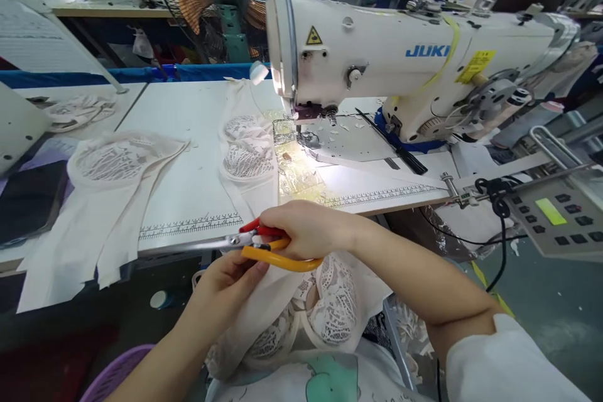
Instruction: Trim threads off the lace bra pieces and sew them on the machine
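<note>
Scissors: the red-and-orange-handled scissors (234, 240) lie across the lower centre of the frame, blades pointing left along the front edge of the surface (198, 119); whether the blades are parted cannot be told.
Right hand: the right hand (304, 226) is wrapped around the scissor handles; a sudden squeeze could bring the blades together out of line.
Left hand: the left hand (219, 286) is closed, thumb against fingers, seemingly pinching pale fabric just below the scissors; the exact grip is partly hidden. Its fingers sit close to the pivot, so a slip could nick or pinch a fingertip.
Lap garment: the white lace garment (332, 304) lies on the person's lap, lower centre; loose folds could drift under the blades and be cut by mistake.
Centre garment: another lace garment (247, 160) lies left of the needle area and runs down toward the hands; a tug from below could drag it crooked.
Left pile: pale panels (113, 163) hang over the edge at left, near the scissor tips, and could be snagged.
Sewing machine: the sewing machine (353, 44) stands upper right; a black-handled tool (412, 160) beside its base could be knocked by sliding cloth.
</note>
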Tool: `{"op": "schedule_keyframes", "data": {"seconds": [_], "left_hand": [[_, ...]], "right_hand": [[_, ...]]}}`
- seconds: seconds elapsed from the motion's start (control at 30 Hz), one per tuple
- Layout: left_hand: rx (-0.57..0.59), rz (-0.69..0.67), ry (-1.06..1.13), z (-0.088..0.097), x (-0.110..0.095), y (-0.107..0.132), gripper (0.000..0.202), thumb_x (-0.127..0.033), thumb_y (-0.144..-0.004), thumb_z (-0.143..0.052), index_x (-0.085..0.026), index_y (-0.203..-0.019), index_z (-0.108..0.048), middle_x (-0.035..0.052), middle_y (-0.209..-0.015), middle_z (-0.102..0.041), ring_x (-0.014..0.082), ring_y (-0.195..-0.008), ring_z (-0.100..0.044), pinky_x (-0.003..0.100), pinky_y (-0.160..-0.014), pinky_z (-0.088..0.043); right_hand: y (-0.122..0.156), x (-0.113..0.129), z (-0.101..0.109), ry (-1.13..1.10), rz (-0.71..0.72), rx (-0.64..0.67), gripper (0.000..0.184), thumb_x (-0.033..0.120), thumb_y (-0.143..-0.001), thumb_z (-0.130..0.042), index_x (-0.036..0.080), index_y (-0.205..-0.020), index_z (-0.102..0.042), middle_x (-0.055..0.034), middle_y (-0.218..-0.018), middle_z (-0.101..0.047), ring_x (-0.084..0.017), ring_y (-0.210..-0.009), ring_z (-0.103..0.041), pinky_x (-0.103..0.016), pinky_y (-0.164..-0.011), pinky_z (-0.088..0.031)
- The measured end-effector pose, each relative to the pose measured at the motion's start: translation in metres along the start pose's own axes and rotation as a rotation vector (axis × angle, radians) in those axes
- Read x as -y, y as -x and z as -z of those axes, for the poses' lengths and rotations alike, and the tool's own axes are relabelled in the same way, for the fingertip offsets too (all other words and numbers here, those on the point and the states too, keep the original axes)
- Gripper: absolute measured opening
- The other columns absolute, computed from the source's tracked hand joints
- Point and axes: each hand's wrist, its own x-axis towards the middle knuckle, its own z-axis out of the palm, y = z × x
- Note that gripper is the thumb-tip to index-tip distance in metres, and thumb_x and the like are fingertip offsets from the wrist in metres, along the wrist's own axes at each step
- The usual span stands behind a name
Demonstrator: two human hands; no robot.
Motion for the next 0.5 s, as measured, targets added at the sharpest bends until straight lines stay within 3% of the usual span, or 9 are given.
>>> {"op": "schedule_keyframes", "data": {"seconds": [0.1,0.17,0.23,0.37,0.5], "left_hand": [[-0.003,-0.004,0.184,0.005,0.01,-0.003,0.023,-0.04,-0.066,-0.076,-0.019,-0.071,-0.066,-0.0017,-0.067,-0.062,0.0109,-0.061,-0.053,0.017,-0.055,-0.042],[-0.037,0.04,0.263,0.008,0.014,-0.002,0.027,-0.041,-0.062,-0.079,-0.018,-0.066,-0.064,-0.0032,-0.061,-0.058,0.008,-0.053,-0.048,0.015,-0.048,-0.038],[-0.082,0.084,0.319,0.01,0.016,0.0,0.031,-0.041,-0.057,-0.082,-0.017,-0.063,-0.063,-0.0035,-0.058,-0.057,0.0072,-0.051,-0.047,0.014,-0.046,-0.037],[-0.146,0.123,0.405,0.013,0.013,0.006,0.035,-0.04,-0.049,-0.086,-0.016,-0.061,-0.063,-0.0033,-0.056,-0.057,0.0072,-0.05,-0.047,0.014,-0.046,-0.037],[-0.17,0.133,0.419,0.012,0.01,0.007,0.038,-0.039,-0.045,-0.087,-0.015,-0.059,-0.061,-0.003,-0.055,-0.056,0.0074,-0.049,-0.046,0.015,-0.045,-0.037]], "right_hand": [[0.019,-0.004,-0.019,-0.202,-0.097,-0.282,0.024,0.033,-0.076,-0.062,0.021,-0.08,-0.041,0.0027,-0.076,-0.052,-0.011,-0.061,-0.043,-0.023,-0.055,-0.035],[0.036,-0.006,-0.031,-0.252,-0.098,-0.331,0.035,0.047,-0.072,-0.064,0.021,-0.081,-0.042,0.0015,-0.077,-0.051,-0.012,-0.063,-0.044,-0.025,-0.057,-0.038],[0.053,-0.006,-0.041,-0.254,-0.107,-0.234,0.038,0.053,-0.071,-0.063,0.021,-0.075,-0.044,0.002,-0.07,-0.05,-0.012,-0.058,-0.042,-0.024,-0.053,-0.037],[0.07,-0.005,-0.054,-0.24,-0.216,0.046,0.036,0.052,-0.074,-0.062,0.02,-0.067,-0.047,0.0034,-0.059,-0.046,-0.01,-0.051,-0.039,-0.022,-0.045,-0.031],[0.067,-0.003,-0.057,-0.178,-0.291,0.121,0.041,0.053,-0.074,-0.06,0.02,-0.061,-0.039,0.0052,-0.052,-0.037,-0.009,-0.046,-0.033,-0.022,-0.043,-0.025]]}}
